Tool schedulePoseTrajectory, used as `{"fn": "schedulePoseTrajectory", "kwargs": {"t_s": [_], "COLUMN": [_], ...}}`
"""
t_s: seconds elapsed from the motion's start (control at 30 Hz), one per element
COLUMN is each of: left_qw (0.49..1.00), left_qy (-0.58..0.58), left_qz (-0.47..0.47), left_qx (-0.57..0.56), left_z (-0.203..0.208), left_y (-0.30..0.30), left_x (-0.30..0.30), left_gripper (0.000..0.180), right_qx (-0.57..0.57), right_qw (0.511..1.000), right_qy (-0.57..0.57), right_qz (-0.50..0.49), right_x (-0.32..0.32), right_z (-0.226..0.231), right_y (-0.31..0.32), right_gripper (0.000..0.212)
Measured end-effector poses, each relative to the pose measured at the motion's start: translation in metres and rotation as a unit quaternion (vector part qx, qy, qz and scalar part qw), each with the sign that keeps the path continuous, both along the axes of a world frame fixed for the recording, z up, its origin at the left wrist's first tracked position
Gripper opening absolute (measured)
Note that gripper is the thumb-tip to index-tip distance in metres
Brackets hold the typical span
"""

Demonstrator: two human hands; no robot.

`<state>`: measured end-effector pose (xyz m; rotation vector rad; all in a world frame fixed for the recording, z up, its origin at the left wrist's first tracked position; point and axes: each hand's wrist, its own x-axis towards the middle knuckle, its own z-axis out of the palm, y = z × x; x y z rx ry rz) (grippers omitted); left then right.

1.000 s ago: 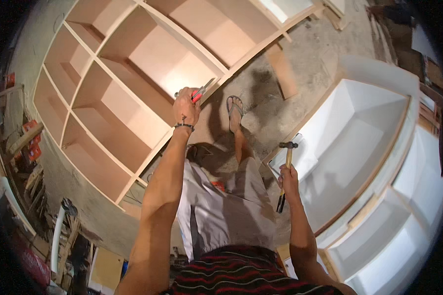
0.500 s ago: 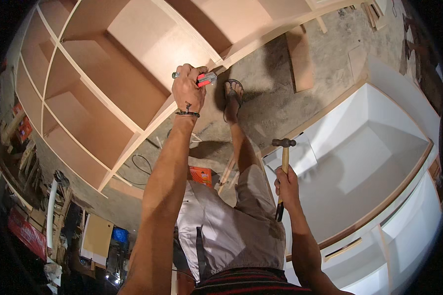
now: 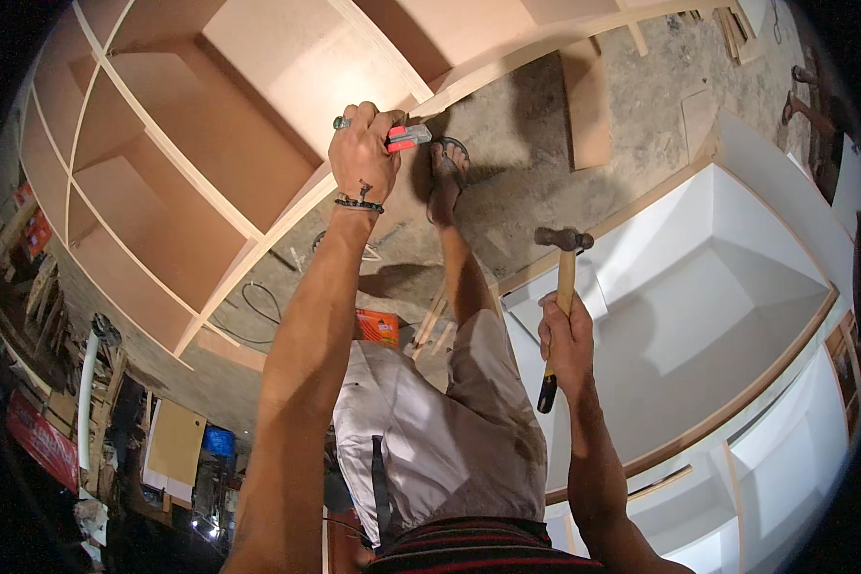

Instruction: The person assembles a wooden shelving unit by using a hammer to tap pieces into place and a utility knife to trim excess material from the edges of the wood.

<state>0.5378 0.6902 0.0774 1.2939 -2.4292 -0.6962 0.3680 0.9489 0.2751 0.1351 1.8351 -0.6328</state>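
Note:
My left hand (image 3: 362, 161) is closed around a tool with a red and grey handle (image 3: 409, 138), at the edge of a pale wooden cabinet frame (image 3: 301, 209). Its working end is hidden, so its kind does not show. A dark band circles my left wrist. In my right hand (image 3: 568, 342) is a ball-peen hammer (image 3: 565, 277), gripped by its wooden handle. The hammer's dark metal head points up and away from me, and its black-gripped end shows below my fist. The hammer is held in the air, apart from the frame.
A white-lined cabinet box (image 3: 679, 325) with brown edging lies to the right. A loose board (image 3: 585, 105) rests on the concrete floor (image 3: 517, 143). A cable, wood strips and an orange packet (image 3: 377, 326) lie near my legs. Another person's foot (image 3: 796, 107) shows at far right.
My right hand has raised the hammer slightly, and its head has turned and moved up and right. My left hand stays at the frame edge with its tool. The view has shifted a little.

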Motion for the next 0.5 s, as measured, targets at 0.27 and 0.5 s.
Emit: {"fn": "schedulePoseTrajectory", "kwargs": {"t_s": [0.27, 0.5], "left_qw": [1.000, 0.999], "left_qy": [0.021, 0.015], "left_qz": [-0.015, -0.036], "left_qx": [-0.011, -0.027], "left_z": [-0.002, -0.008], "left_y": [-0.002, -0.004], "left_x": [-0.001, 0.003], "left_gripper": [0.031, 0.025], "right_qx": [-0.111, -0.234], "right_qw": [0.969, 0.824], "right_qy": [0.158, 0.340], "right_qz": [0.152, 0.388], "right_x": [-0.004, -0.015], "right_z": [-0.033, -0.105], "right_y": [-0.057, -0.130], "right_gripper": [0.019, 0.022]}}
